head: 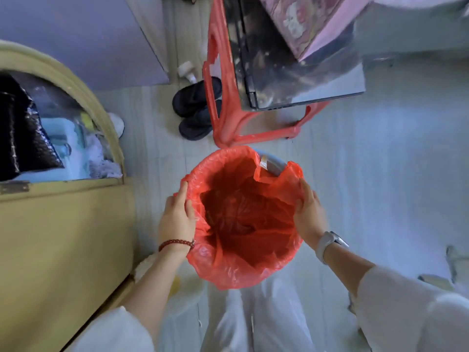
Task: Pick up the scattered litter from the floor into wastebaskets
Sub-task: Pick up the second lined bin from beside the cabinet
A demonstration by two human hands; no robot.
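Wastebasket (275,165), lined with a red plastic bag (243,219), is held above the floor (380,174); the bag's rim is pinched by left hand (177,217) and right hand (308,214). Contents cannot be told.

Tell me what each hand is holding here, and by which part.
Both hold the red bag liner at the wastebasket's rim: the left hand grips its left edge, the right hand its right edge.

I can read no text, label, brand or number anywhere in my view. The pink box (302,24) far beyond the right hand (308,212) carries only a blurred cartoon print, no legible words.
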